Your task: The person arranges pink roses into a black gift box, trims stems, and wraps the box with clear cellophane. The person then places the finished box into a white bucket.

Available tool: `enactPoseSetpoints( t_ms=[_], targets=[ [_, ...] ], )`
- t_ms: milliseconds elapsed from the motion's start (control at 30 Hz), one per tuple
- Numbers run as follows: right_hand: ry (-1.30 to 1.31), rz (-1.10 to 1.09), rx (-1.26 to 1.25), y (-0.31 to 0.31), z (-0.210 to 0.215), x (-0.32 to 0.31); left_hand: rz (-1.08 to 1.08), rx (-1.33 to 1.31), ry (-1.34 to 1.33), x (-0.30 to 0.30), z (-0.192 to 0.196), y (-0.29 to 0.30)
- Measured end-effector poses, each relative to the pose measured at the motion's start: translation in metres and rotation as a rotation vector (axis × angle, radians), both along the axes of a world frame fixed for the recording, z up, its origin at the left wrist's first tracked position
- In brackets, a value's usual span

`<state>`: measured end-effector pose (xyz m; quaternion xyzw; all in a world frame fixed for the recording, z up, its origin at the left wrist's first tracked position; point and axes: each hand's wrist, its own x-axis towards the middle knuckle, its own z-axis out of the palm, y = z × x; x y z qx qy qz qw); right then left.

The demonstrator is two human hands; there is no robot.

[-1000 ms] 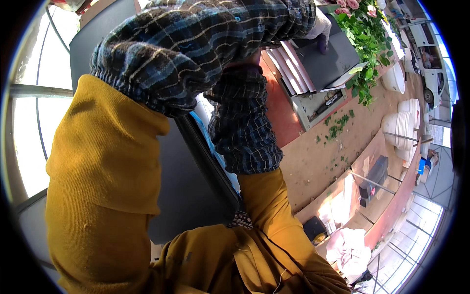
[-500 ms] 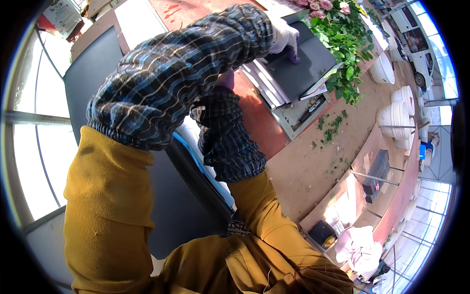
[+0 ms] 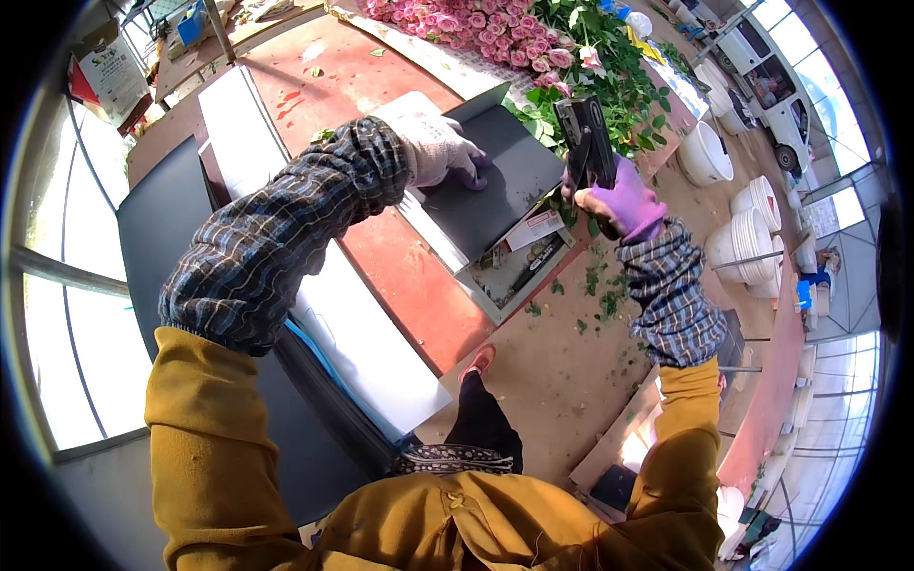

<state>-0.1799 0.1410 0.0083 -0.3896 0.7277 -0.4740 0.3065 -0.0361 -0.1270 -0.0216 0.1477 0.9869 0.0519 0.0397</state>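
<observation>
Left hand (image 3: 440, 150), in a pale knit glove with purple fingertips, lies flat, palm down, on a dark grey flat sheet of card (image 3: 495, 186); fingers spread, grip not closed on anything, only pressing. The sheet rests tilted on a shallow grey open box (image 3: 503, 276) at the far edge of the reddish-brown table (image 3: 400, 262), left of centre. Right hand (image 3: 624, 205), in a purple glove, is wrapped round the lower end of a black long-bodied stapler-like tool (image 3: 586, 143), which stands roughly upright, its head pointing away, just beside the sheet's right edge; whether the tool touches the card cannot be told. Beyond both hands lies a bank of pink roses with green leafy stems (image 3: 562, 48), spread across the far table. A long white flat board (image 3: 333, 285) runs along the near left of the table. Stacked white buckets (image 3: 752, 238) stand on the floor at the right; green leaf scraps scatter on the floor below the box. Judgement: the card looks light, thin and fairly stiff, liable to slide or crease under uneven pressure, so a flat palm near its middle, or fingers at an edge, suits it. The tool appears rigid and weightier, best held around the body as now, fingers clear of the head.
</observation>
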Motion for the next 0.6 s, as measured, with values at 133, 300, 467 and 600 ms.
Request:
enactPoseSetpoints(
  t_ms=[133, 300, 467, 600],
  targets=[
    [0.57, 0.201, 0.657, -0.06, 0.016, -0.078, -0.036, -0.015, 0.001, 0.008, 0.003, -0.006],
    [0.788, 0.607, 0.822, -0.095, 0.003, -0.117, 0.005, -0.107, -0.078, 0.009, 0.015, 0.0],
    [0.618, 0.853, 0.575, -0.106, -0.004, -0.139, 0.049, 0.046, -0.032, 0.019, 0.011, -0.002],
    [0.407, 0.843, 0.568, -0.102, -0.007, -0.154, 0.063, 0.047, -0.033, 0.01, 0.012, 0.005]
  ],
)
